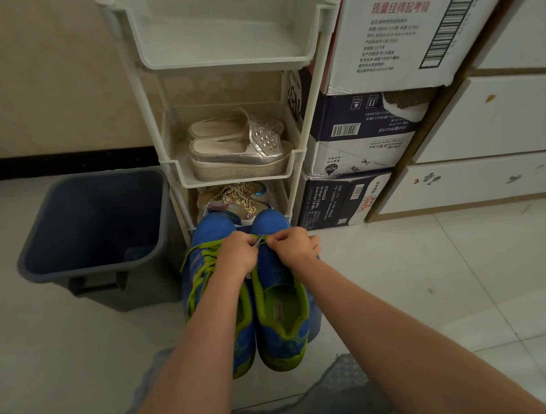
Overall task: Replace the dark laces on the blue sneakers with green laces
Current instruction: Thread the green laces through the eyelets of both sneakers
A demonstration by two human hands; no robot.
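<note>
Shoe one looks done: the left blue sneaker [213, 231] already has green laces [204, 267] criss-crossed up it. The right blue sneaker [271, 223] sits just beside it on the floor [401, 278] in front of the white shoe rack [221, 64]. It shows a bare insole, so I'd guess we're at the first eyelets near the toe.

The left grip [236, 255] and right grip [296, 246] are both curled tight, pinching a thin lace end [258, 239] between them. Can't tell its colour for sure. The next move means poking that tip into a small eyelet, so it needs fine aim.

Readable stuff: the top cardboard box [398, 33] says 二十余年如一日 / 质量经得起考验 in red, and the bottom box [330, 202] says 570mlX24.
</note>
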